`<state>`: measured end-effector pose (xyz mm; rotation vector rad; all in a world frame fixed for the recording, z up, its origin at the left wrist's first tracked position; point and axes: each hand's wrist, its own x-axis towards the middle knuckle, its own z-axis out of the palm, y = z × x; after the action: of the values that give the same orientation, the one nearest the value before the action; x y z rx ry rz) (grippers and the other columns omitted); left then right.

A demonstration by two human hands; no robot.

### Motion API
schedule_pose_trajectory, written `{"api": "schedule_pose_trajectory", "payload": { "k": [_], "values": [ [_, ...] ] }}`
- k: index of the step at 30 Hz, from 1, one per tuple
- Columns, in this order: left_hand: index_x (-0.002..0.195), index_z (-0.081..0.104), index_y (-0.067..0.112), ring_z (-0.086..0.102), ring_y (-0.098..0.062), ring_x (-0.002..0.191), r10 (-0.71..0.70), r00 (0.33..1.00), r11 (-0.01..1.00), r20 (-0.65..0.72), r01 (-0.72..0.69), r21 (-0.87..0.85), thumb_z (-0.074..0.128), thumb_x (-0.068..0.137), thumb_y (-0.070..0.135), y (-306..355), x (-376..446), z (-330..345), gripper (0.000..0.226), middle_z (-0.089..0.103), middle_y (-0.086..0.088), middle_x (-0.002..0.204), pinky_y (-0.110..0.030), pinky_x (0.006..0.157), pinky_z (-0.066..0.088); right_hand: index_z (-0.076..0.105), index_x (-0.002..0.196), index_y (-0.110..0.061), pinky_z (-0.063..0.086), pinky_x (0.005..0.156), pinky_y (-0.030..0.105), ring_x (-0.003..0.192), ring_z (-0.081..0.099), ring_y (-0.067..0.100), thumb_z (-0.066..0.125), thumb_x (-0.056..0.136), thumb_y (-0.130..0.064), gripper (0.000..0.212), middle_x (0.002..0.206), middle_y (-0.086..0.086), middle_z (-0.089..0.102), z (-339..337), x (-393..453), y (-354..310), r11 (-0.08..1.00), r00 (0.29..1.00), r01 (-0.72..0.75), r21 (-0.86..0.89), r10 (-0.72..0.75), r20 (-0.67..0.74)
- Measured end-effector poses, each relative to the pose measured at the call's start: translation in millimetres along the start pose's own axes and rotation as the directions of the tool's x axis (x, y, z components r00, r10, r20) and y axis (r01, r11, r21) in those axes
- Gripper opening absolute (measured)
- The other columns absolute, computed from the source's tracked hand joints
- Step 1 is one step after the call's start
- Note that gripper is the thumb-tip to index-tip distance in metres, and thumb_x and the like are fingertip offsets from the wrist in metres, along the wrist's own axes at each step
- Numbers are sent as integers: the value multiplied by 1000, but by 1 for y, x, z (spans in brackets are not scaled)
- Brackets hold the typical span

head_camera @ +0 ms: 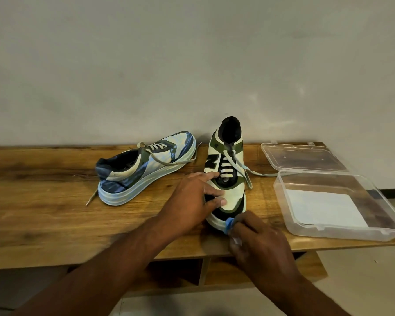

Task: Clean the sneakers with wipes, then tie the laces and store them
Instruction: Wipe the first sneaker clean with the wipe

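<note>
My right hand pinches a wipe against the toe of the near sneaker, low centre of the frame; my left hand lies spread on its upper, steadying it. I judge cleaning barely begun: the other sneaker left of it waits, laces loose, box at right open.

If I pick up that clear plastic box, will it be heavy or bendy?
Probably light: the box has thin see-through walls and holds only a flat white sheet. It may flex a bit. Its open lid would likely flop, since it hangs by small hinges.
</note>
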<state>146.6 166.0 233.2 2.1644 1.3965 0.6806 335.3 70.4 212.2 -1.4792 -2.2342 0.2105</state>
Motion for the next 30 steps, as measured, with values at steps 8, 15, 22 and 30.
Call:
{"api": "schedule_pose_trajectory", "payload": {
  "k": [8, 15, 22, 30],
  "values": [
    [117, 79, 30, 49, -8, 138, -21, 998, 998, -60, 17, -55, 80, 88, 38, 0, 0, 3, 29, 55, 14, 150, -40, 116, 41, 76, 88, -24, 56, 79, 15, 92, 66, 0, 89, 70, -5, 29, 98, -17, 68, -1, -3, 11, 953, 964, -116, 281, 176, -200],
    [117, 78, 32, 53, -3, 135, -48, 992, 994, -114, 36, -108, 85, 76, 56, -4, -7, 3, 48, 57, 12, 149, -43, 109, 50, 77, 98, -20, 55, 83, 15, 98, 65, 0, 85, 79, -8, 24, 111, -9, 69, 9, -6, 9, 977, 988, 62, 205, -31, -151],
    [137, 65, 29, 48, -8, 139, -134, 981, 990, -141, 137, 12, 82, 58, 77, 10, -20, 8, 95, 53, 7, 153, -40, 111, 49, 76, 93, -29, 59, 76, 21, 89, 66, 1, 87, 77, -12, 26, 98, -18, 67, 1, 12, 25, 926, 950, -199, 321, 263, -168],
    [131, 66, 34, 64, 5, 110, -182, 968, 983, -175, 177, -42, 86, 53, 76, 15, -25, 5, 92, 71, 21, 123, -19, 91, 55, 78, 94, -27, 58, 72, 15, 87, 69, 1, 87, 78, -13, 23, 94, -19, 70, 3, 14, 13, 885, 929, -212, 414, 314, -196]
  ]
}}
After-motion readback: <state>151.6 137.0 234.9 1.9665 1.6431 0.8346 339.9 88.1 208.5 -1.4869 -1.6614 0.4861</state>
